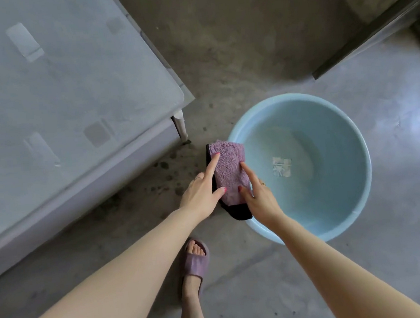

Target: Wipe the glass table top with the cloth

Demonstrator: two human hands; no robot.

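Note:
A folded purple cloth (230,171) with a dark underside is held up between both my hands, over the left rim of a light blue basin (334,131). My left hand (202,191) grips its left edge, index finger stretched along the top. My right hand (259,197) pinches the cloth's right edge with thumb and index finger. The frosted glass table top (56,96) fills the upper left, dusty, with a rounded corner near the basin.
The basin stands on a concrete floor with dark wet spots (164,178) beside the table leg (181,127). My foot in a purple slipper (195,265) is below my hands. A dark metal door frame (371,30) runs across the upper right.

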